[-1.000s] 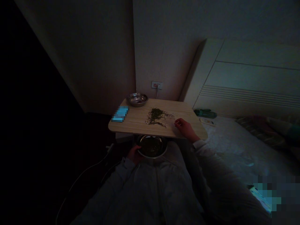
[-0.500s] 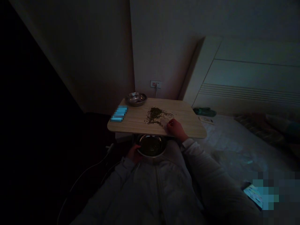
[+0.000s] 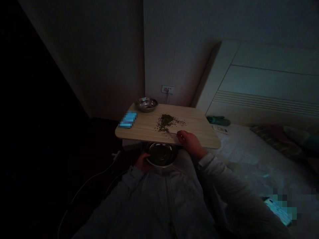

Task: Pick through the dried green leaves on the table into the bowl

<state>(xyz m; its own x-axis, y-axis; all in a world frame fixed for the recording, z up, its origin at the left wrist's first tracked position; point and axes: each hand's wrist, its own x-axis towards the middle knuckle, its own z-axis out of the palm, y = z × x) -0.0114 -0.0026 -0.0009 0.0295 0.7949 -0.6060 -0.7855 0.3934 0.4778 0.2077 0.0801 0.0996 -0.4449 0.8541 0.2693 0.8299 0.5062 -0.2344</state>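
My left hand [image 3: 143, 162] grips the left rim of a metal bowl [image 3: 161, 165] on my lap, just below the front edge of the small table [image 3: 196, 114]. Dark contents fill much of this bowl; dim light hides what they are. Over the table's front part, my right hand [image 3: 186, 138] is closed, with its fingertips pinching a thin, translucent piece [image 3: 170, 134] whose kind I cannot make out. Just beyond it lies a loose heap of small dark-green grains [image 3: 166, 120], with stray ones scattered around.
Another metal bowl [image 3: 147, 105] stands at the table's back left corner, behind a lit phone [image 3: 128, 119]. A wall socket [image 3: 167, 89] holds a plug. To the right are a bed [image 3: 239, 149], a green object [image 3: 219, 120] and another lit phone [image 3: 277, 210]. A white cable [image 3: 87, 181] trails left.
My right hand has drawn slightly back toward the table's front edge, with the translucent piece now nearly edge-on. My left hand stays on the bowl. The view has shifted slightly.
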